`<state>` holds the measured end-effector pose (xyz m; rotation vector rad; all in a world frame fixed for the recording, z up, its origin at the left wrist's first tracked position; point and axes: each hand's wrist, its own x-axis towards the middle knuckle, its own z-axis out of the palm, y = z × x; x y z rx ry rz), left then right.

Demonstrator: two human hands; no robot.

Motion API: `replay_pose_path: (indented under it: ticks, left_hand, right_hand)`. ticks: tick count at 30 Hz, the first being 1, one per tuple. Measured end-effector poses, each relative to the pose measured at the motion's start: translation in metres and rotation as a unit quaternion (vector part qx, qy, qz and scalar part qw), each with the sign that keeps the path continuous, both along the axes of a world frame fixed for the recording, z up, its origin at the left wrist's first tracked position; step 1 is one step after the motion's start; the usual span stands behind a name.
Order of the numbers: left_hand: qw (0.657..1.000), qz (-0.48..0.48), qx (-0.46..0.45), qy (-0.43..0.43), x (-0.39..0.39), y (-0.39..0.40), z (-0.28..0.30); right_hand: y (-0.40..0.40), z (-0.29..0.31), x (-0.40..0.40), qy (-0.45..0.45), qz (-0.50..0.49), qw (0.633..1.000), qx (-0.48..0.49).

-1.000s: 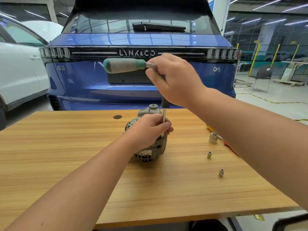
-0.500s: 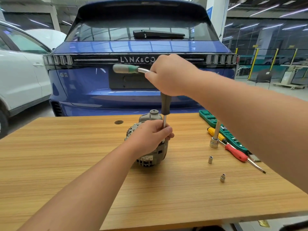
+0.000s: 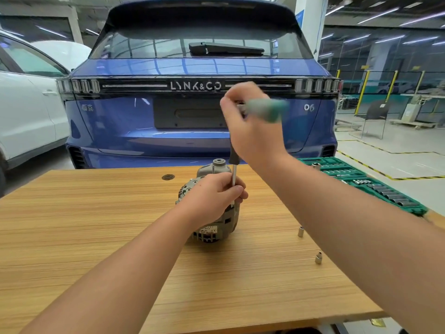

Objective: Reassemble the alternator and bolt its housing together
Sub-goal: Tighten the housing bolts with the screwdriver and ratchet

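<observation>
The left grip (image 3: 212,196) is curled over the top of the alternator (image 3: 218,226), its fingers wrapped around the grey housing and its thumb and fingertips closing on the thin steel extension shaft (image 3: 233,180) that stands upright out of the housing just beyond the knuckles. The alternator sits on the wooden bench (image 3: 96,225), directly under this grip, with its pulley hub (image 3: 219,162) rising just past the fingers.

Above the left grip, the right grip (image 3: 250,126) is clamped around the head of a ratchet wrench (image 3: 262,110), whose green-and-grey handle sticks out to the right of the fist and is blurred. The dark upper part of the shaft drops from under this fist straight down to the left grip.

To the right of the left grip, two small sockets stand on the bench, well apart from the alternator: the farther socket (image 3: 300,231) beside the right forearm, the nearer socket (image 3: 318,258) closer to the person. Beyond the right forearm, a green socket tray (image 3: 366,184) lies at the bench's right edge, filled with rows of sockets. A dark round grommet (image 3: 168,177) is set in the bench beyond and left of the left grip. Behind the bench stands a blue car (image 3: 197,97), with a white car (image 3: 26,112) to its left.
</observation>
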<state>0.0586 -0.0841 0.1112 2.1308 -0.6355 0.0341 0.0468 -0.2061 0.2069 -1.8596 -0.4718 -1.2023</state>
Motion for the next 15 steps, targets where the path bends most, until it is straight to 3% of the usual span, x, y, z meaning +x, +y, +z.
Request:
replay_pose_path:
  ticks: [1, 3, 10, 15]
  left_hand:
    - [1.0, -0.001, 0.001, -0.002, 0.0, 0.001, 0.0]
    - [1.0, -0.004, 0.004, -0.005, -0.001, 0.001, 0.0]
    - [1.0, -0.004, 0.005, -0.006, -0.005, 0.002, 0.002]
    - [1.0, 0.011, 0.006, -0.002, -0.006, 0.002, 0.002]
  right_hand:
    - [-0.004, -0.002, 0.001, -0.051, -0.068, 0.988, -0.13]
    - [-0.006, 0.001, 0.002, -0.06, -0.124, 0.96, -0.243]
    - [-0.001, 0.008, -0.003, -0.018, -0.104, 0.949, -0.297]
    - [0.0, 0.021, -0.009, 0.03, -0.147, 0.919, -0.365]
